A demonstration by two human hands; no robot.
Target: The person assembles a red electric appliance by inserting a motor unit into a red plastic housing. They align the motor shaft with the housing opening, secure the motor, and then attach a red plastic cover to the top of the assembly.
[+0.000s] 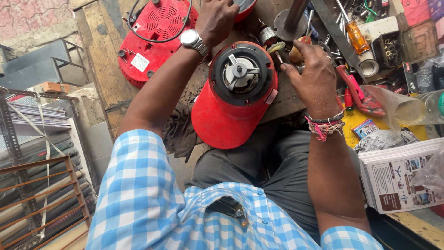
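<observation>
A red mixer base (231,111) lies tilted against the wooden workbench (104,55) edge and over my lap, its black top with a metal coupler (240,71) facing up. My left hand (215,18), with a metal wristwatch, reaches past the mixer's far side; what it grips is cut off by the frame edge. My right hand (314,76) rests just right of the mixer with fingers curled near a small wooden-handled tool (296,51); whether it holds anything is unclear.
A second red appliance base (152,39) with a black cord lies upside down on the bench to the left. Screwdrivers (354,32), red pliers (358,92), tape and small parts crowd the right. A stack of leaflets (402,173) sits at lower right, metal shelving (41,180) at left.
</observation>
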